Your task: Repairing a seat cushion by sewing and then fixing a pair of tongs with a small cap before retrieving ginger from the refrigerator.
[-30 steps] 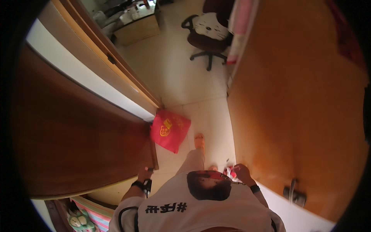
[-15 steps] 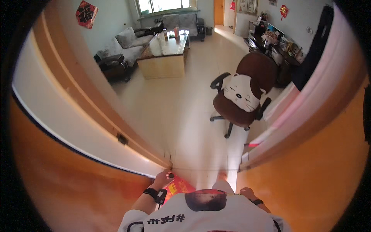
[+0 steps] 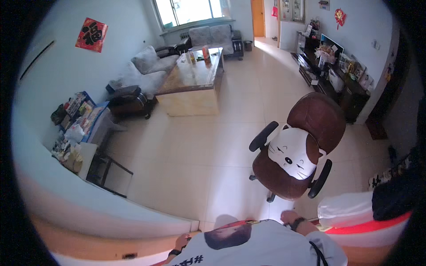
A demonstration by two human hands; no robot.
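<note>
My left hand (image 3: 182,241) is low in front of me, beside the door frame (image 3: 146,250). Its fingers are curled round a small dark thing that I cannot make out. My right hand (image 3: 289,217) is out to the right of my shirt with its fingers curled in, and nothing shows in it. Just beyond it stands a brown swivel chair (image 3: 317,117) with black armrests. A white cat-face cushion (image 3: 288,148) rests on its seat. My shirt hides part of the floor below.
Ahead is a long coffee table (image 3: 188,104) beside a grey sofa (image 3: 155,62). A cluttered side table (image 3: 91,153) stands left, with a dark-framed stool (image 3: 115,177) by it. A dark TV cabinet (image 3: 348,95) lines the right wall. White cloth (image 3: 346,210) hangs near my right arm.
I have moved forward through the doorway, and the chair is now closer. The red bag beside my left hand has gone from clear view. My right hand has come forward.
</note>
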